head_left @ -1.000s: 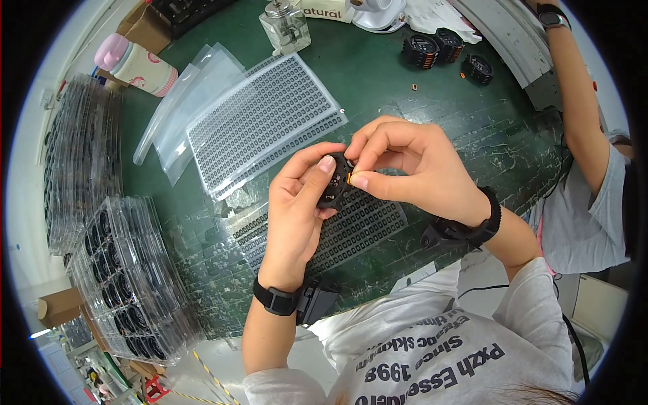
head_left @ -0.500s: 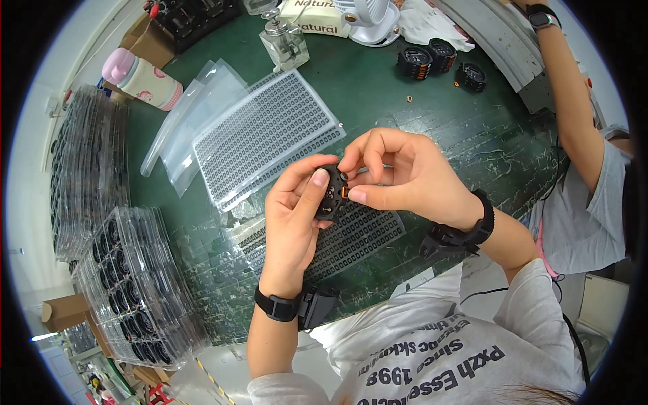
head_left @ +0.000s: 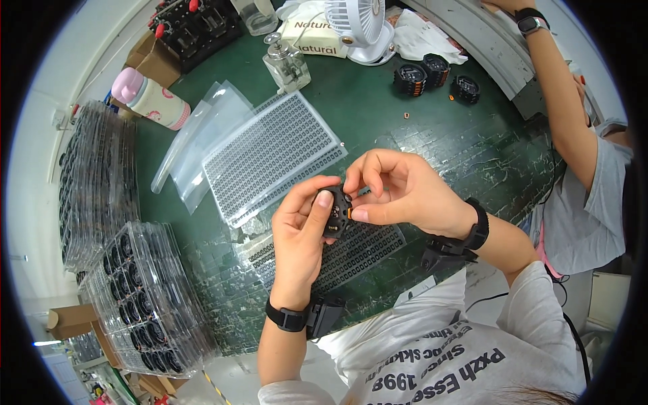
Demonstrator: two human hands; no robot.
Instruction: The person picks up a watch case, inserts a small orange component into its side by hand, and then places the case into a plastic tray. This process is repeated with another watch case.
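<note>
My left hand (head_left: 302, 233) grips a small round black part (head_left: 337, 212) with an orange spot, thumb laid across its face. My right hand (head_left: 398, 192) pinches the same part's right edge with thumb and forefinger; whether a tiny piece sits between those fingertips is too small to tell. Both hands hover over a clear tray of small dark pieces (head_left: 351, 253) on the green mat (head_left: 405, 135). A second grid tray (head_left: 270, 155) lies just beyond, up and to the left.
Stacks of clear trays holding round black parts (head_left: 145, 297) stand at the left. Behind are a pink bottle (head_left: 152, 98), plastic bags (head_left: 202, 128), a glass bottle (head_left: 287, 64), a white fan (head_left: 358, 27) and three loose black parts (head_left: 435, 73). Another person's arm (head_left: 563, 101) reaches in at right.
The view has shifted so that more of the far side of the bench shows. My hands keep the same hold on the black part, with only small finger movements.
</note>
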